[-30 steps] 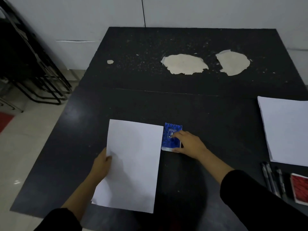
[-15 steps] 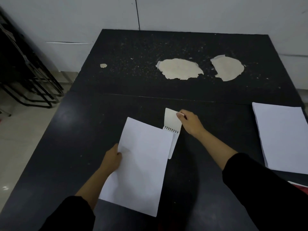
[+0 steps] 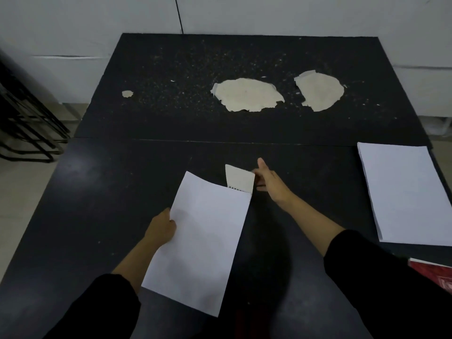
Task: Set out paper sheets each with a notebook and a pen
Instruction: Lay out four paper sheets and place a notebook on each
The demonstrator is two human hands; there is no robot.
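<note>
A white paper sheet [image 3: 203,241] is near the middle of the black table [image 3: 110,192], and my left hand [image 3: 160,228] grips its left edge, lifting it slightly. The sheet's far right corner covers most of a small spiral notebook [image 3: 239,178]; only its pale flipped-back cover and a bit of the spiral show. My right hand [image 3: 267,181] is beside that cover with the thumb spread upward and the fingertips touching the cover's right edge. No pen is in view.
A stack of white paper [image 3: 403,192] lies at the table's right edge, with a red notebook [image 3: 435,275] nearer to me. Two pale peeled patches [image 3: 247,94] mark the far tabletop. Black chair frames [image 3: 24,118] stand on the floor to the left.
The blue notebook's cover was flipped back by my right hand, whose grip has since loosened. My left hand slid the sheet right and forward, over the notebook.
</note>
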